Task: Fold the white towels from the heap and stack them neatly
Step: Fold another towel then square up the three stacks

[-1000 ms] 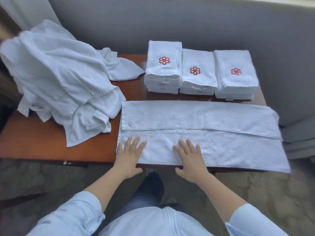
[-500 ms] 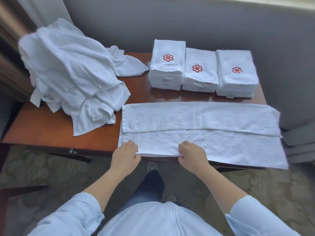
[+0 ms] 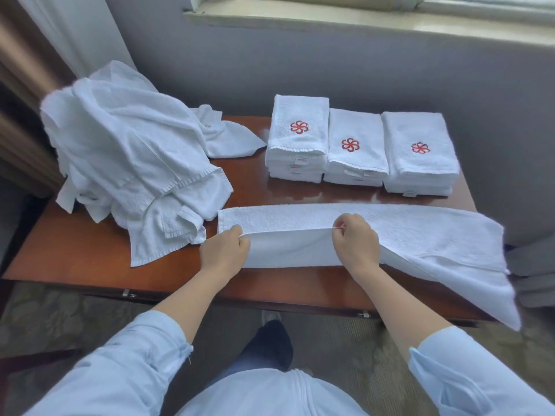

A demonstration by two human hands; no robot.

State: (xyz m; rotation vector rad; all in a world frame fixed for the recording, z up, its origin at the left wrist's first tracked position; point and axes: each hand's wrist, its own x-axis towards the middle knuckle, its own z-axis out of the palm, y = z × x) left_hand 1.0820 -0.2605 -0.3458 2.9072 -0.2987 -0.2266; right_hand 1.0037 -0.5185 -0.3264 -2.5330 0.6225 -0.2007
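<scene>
A long white towel [image 3: 420,232] lies across the front of the brown table [image 3: 78,250], its right end drooping over the table's edge. My left hand [image 3: 225,250] pinches the towel's near edge at its left end. My right hand [image 3: 356,238] pinches the same edge near the middle. Both hold that edge lifted and carried away from me over the towel. A heap of crumpled white towels [image 3: 129,157] sits at the table's left. Three stacks of folded towels with red flower logos [image 3: 357,145] stand in a row at the back.
A grey wall [image 3: 390,70] runs right behind the table, under a window sill [image 3: 360,22]. A curtain [image 3: 27,85] hangs at the left. Patterned carpet [image 3: 60,319] lies below the table's front edge. A grey object [image 3: 534,265] stands at the right.
My hands went from lying flat on the towel to gripping its near edge, then lifted that edge and carried it away from me. The view tilted up.
</scene>
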